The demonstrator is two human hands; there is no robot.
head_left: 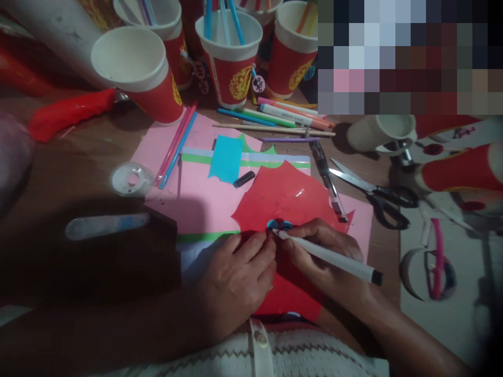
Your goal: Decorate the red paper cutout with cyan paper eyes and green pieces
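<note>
Currently, a small blue cutout (pixel 280 225) sits on a red sheet of paper (pixel 291 193) at the center of the brown counter (pixel 90 183), directly before the seated person. Its near edge meets the tip of a white marker (pixel 334 256), gripped by the fingers of the right hand (pixel 328 277), the marker's black end pointing near and right. The left hand (pixel 243 277) lies palm down, its fingers released and loosely extended over the red sheet just beside the cutout. Beneath and around the red sheet spreads pink paper (pixel 157 146), where a bright blue piece (pixel 226 158) and a black cap (pixel 244 179) lie to the far left of the cutout. Black-handled scissors (pixel 371 188) rest to the right, blades slightly parted, while a roll of clear tape (pixel 131 179) and a translucent tube (pixel 106 226) occupy the left side. Pink and blue straws (pixel 178 144) cross the far left part of the pink paper. On the far side, colored markers (pixel 275 118) lie near red-and-white paper cups (pixel 230 63), several holding straws.
</note>
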